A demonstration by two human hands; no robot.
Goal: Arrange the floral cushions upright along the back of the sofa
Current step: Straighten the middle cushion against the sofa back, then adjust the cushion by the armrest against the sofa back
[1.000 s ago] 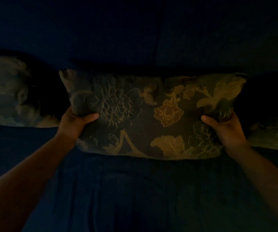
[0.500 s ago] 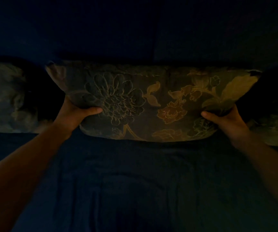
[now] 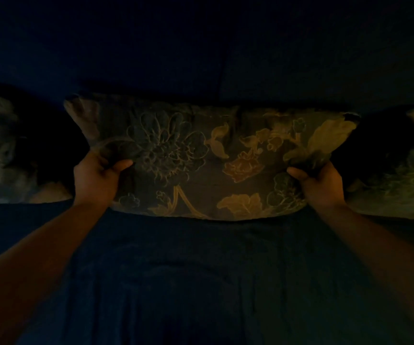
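The scene is very dim. A dark floral cushion [image 3: 208, 160] with a large outlined flower and yellow leaves stands against the back of the dark blue sofa [image 3: 201, 51], its lower edge on the seat. My left hand [image 3: 96, 178] grips its left side, thumb pressed into the front. My right hand [image 3: 319, 185] grips its right side the same way, bunching the fabric. A second floral cushion [image 3: 4, 155] leans at the far left, and a third floral cushion [image 3: 405, 178] sits at the far right.
The dark blue seat [image 3: 201, 282] stretches from the cushions toward me between my forearms. A seam in the backrest [image 3: 222, 78] runs down behind the middle cushion. Dark gaps separate the middle cushion from its neighbours.
Both hands pushed the middle cushion back toward the backrest and stood it more upright; now its lower front shows again. My grip on both sides stays the same.
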